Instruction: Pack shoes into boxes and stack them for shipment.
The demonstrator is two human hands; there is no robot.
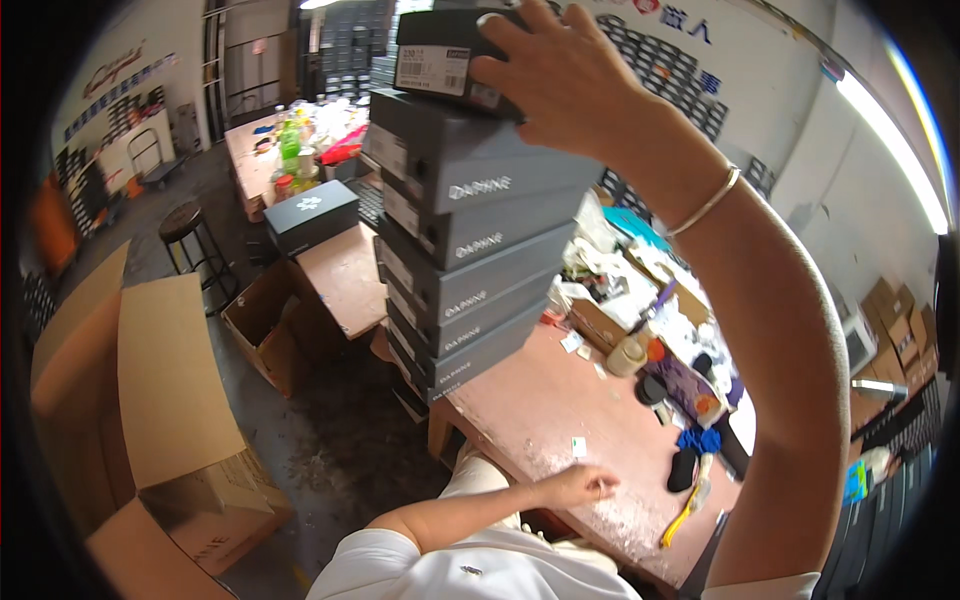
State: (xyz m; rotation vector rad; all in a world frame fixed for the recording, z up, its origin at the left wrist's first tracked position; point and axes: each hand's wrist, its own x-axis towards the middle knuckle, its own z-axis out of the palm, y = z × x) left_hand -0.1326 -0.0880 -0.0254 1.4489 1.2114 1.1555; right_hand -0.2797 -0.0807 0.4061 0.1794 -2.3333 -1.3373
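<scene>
Right hand [560,70] clamped on the dark cardboard shoebox [450,55] topping the tall grey shoebox stack [470,250], left hand [580,487] loosely curled empty at the pink counter [540,400] edge, so stacking looks nearly done.

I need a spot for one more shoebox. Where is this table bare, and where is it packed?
The pink table is bare between the grey shoebox stack, the left hand at its near edge, and the tape roll. The far right side is crowded with cartons, bags and dark clutter.
</scene>
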